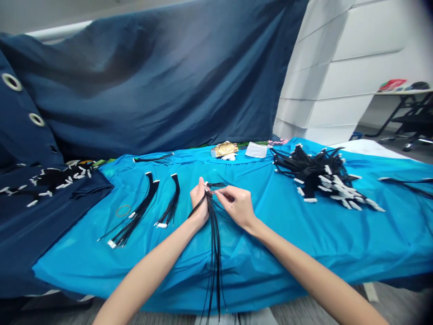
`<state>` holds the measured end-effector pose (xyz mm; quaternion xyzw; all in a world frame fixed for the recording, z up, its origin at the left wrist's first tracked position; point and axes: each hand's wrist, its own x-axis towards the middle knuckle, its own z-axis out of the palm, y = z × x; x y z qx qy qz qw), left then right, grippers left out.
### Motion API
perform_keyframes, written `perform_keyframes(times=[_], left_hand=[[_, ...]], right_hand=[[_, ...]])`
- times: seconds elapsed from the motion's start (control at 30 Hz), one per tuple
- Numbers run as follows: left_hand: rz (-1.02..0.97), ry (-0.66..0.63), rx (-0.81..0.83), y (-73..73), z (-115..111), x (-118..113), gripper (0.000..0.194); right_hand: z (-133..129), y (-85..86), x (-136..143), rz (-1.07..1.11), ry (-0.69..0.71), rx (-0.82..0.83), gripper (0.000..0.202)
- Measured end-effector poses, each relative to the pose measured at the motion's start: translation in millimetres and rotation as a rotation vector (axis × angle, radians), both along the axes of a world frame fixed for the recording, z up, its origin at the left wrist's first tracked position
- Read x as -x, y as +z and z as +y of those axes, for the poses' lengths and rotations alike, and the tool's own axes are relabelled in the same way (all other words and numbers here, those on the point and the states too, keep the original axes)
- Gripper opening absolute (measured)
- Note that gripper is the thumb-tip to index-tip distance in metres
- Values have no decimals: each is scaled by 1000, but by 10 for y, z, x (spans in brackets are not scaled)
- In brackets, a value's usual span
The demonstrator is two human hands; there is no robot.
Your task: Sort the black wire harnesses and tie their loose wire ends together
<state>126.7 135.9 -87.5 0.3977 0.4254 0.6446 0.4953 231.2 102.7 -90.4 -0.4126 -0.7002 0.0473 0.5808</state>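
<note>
My left hand [200, 201] is closed round the upper end of a black wire harness [214, 243], whose loose wires hang down past the table's front edge. A small white connector shows at the top of that hand. With thumb and forefinger pinched together, my right hand [238, 206] grips thin black wires of the same harness, just right of the connector. On the cloth to the left lie more black harnesses with white connectors, one short [173, 201] and a longer pair [137, 216].
A blue cloth [270, 253] covers the table. Heaped harnesses [321, 176] lie at the right, and others [50, 178] on dark cloth at the left. A rubber band [123, 211], a gold packet [224, 149] and white paper [256, 150] also lie there. A dark curtain [169, 76] hangs behind.
</note>
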Motion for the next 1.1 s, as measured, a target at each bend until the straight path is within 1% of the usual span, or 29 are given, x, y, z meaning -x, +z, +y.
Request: perform_keyframes(times=[0.13,0.33,0.63,0.83,1.1], left_hand=[[-6,20,-20,-4,4,1,43],[23,54,-37,-45,46,0,42],[94,53,-112,-83,56,11,42],[130,45,-120,-67,38,13,43],[194,-7,-122,-52,-6,-1,47]], right_hand=[[-3,-31,10,-55,-43,-1,24],[1,-23,4,-48,-49,50,24],[-21,34,-5,2,-25,120,23],[-48,77,-15,79,15,186,24],[-59,89,-26,53,11,117,22]])
